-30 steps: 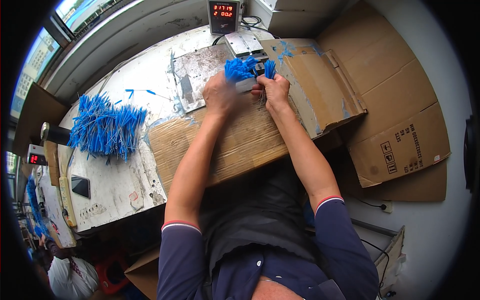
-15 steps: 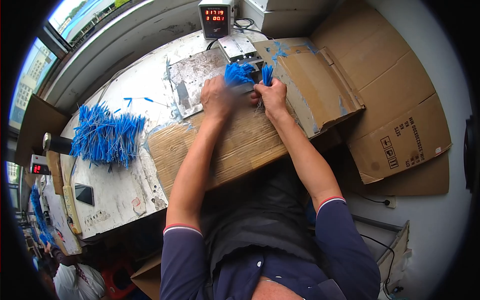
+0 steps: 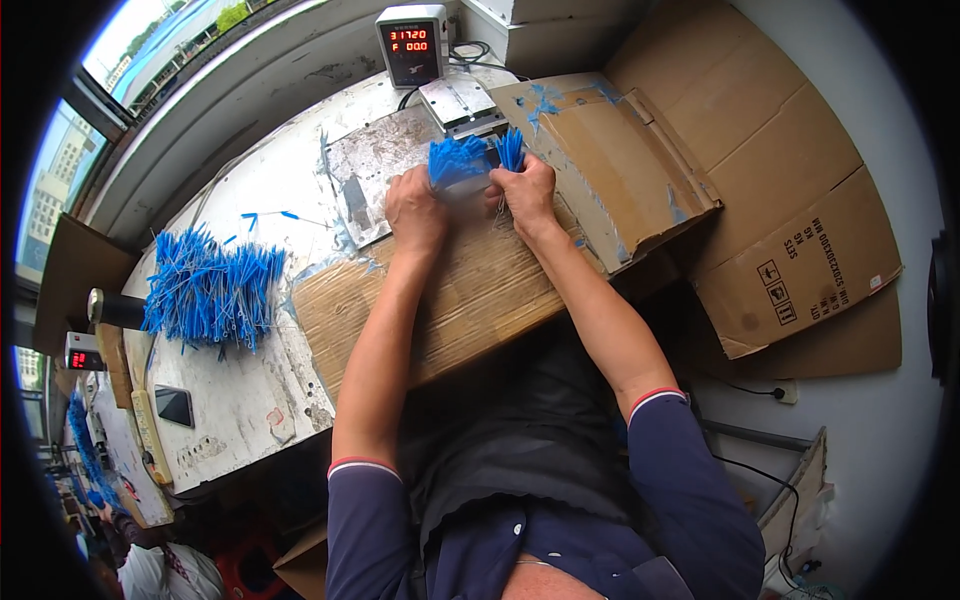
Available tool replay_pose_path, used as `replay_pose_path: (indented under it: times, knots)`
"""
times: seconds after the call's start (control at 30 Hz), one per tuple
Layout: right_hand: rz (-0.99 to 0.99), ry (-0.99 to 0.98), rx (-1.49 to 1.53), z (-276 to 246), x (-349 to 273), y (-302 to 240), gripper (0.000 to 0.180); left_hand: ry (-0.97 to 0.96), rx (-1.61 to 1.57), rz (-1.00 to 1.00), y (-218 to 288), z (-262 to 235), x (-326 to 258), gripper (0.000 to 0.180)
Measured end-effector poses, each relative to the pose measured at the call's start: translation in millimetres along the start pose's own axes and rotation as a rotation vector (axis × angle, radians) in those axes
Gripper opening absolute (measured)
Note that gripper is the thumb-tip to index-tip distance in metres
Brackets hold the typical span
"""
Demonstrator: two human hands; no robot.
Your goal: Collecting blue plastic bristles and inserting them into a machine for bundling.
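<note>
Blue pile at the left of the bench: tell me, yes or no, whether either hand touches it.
No: the blue pile lies apart at the left, while the left hand and right hand hold a smaller blue bundle.

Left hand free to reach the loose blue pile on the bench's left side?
Probably not right away: the left hand grips a blue bundle with the right hand. The blue pile itself lies uncovered.

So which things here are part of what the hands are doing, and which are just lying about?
In use:
left hand
right hand
blue bundle held between them
small blue bunch
cardboard sheet

Lying about:
blue pile
phone
scale display
cardboard boxes
</note>
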State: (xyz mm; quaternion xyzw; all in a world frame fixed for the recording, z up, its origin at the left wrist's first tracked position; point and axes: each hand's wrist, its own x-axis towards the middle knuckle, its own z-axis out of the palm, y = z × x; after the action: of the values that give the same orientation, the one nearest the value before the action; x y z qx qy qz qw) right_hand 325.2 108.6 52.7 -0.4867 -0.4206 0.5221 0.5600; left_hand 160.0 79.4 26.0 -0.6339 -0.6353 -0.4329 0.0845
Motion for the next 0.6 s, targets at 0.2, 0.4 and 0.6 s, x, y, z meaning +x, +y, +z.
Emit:
replay_pose_path:
  times: [0.2,0.4,0.6]
  knots:
    - [0.012,0.006,0.001,-3,4,-1,0.008,-0.042,-0.444,-0.162,-5,-19,-8,0.011]
    - [-0.014,0.016,-0.076,8,10,0,0.009,0.078,-0.554,-0.425,-14,-17,-9,0.018]
    - [0.008,0.035,-0.155,13,14,-1,0.010,0.046,-0.514,-0.414,-13,-19,-10,0.019]
